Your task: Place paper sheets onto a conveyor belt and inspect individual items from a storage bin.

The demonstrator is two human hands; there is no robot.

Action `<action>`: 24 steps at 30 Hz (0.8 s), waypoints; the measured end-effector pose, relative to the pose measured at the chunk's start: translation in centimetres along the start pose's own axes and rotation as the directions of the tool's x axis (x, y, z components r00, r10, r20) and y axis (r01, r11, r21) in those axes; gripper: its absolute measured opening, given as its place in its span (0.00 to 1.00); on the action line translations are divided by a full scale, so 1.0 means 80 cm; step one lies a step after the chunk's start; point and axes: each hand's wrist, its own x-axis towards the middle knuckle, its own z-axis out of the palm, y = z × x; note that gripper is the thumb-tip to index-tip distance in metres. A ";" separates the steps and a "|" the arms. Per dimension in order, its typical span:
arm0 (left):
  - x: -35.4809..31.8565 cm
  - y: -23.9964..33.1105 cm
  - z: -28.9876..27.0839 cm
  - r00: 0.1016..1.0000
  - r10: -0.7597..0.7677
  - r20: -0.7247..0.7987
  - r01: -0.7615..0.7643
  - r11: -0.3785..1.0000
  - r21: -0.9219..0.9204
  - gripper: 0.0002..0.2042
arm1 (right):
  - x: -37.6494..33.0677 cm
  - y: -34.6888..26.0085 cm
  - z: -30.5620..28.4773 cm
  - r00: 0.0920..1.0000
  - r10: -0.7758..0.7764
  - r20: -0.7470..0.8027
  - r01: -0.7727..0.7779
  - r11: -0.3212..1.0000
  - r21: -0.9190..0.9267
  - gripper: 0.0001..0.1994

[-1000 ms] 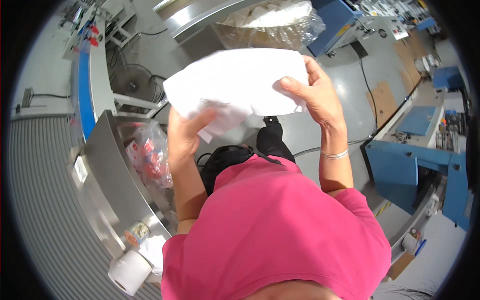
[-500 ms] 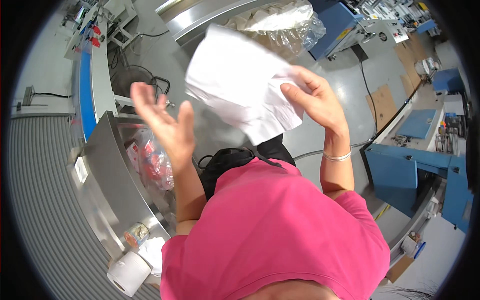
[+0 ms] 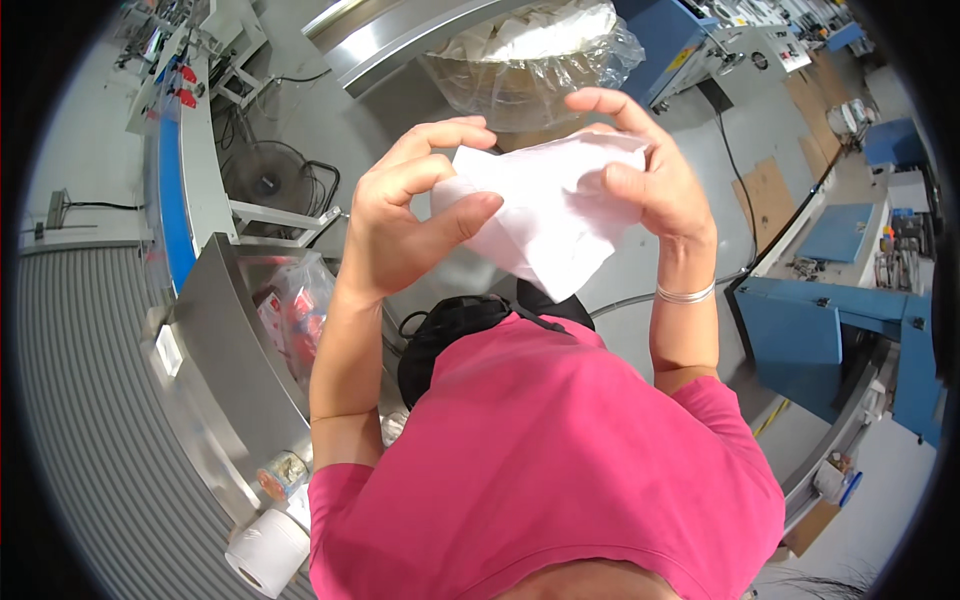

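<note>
A creased white sheet (image 3: 555,200), paper or thin cloth, is held up in front of me, partly folded over. My right hand (image 3: 665,185) grips its right side with the thumb on the near face; some fingers are hidden behind it. At the sheet's left edge is my left hand (image 3: 400,215), its thumb and fingers curved and apart. The left thumb tip overlaps the sheet; whether it touches cannot be made out.
Beyond the sheet, a clear plastic bag (image 3: 540,85) with white material lies beneath a metal edge (image 3: 420,45). At left are a steel table (image 3: 235,350), a bag with red items (image 3: 305,310) and a paper roll (image 3: 268,550). Blue machinery (image 3: 790,340) stands right.
My left hand has come in from the left to the sheet's edge, fingers now curved. The sheet has been lowered and folded smaller, still in my right hand.
</note>
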 end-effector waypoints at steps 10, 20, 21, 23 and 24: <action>-0.019 -0.014 0.000 0.861 -0.506 -0.052 0.411 0.752 -0.515 0.09 | 0.001 0.007 0.021 0.983 0.170 -0.065 -0.177 0.976 -0.128 0.27; -0.013 0.012 -0.001 0.756 -0.630 0.178 0.628 0.621 -0.469 0.14 | 0.008 0.006 0.034 0.983 0.175 -0.061 -0.179 0.983 -0.052 0.22; -0.013 0.011 -0.001 0.755 -0.630 0.179 0.629 0.620 -0.470 0.14 | 0.010 0.006 0.036 0.982 0.169 -0.082 -0.175 0.982 -0.072 0.22; -0.012 0.011 -0.002 0.713 -0.674 0.195 0.661 0.552 -0.509 0.14 | 0.011 0.007 0.038 0.981 0.163 -0.101 -0.173 0.981 -0.091 0.22; -0.012 0.010 -0.003 0.712 -0.675 0.194 0.661 0.551 -0.510 0.14 | 0.012 0.007 0.040 0.978 0.174 -0.117 -0.182 0.981 -0.070 0.22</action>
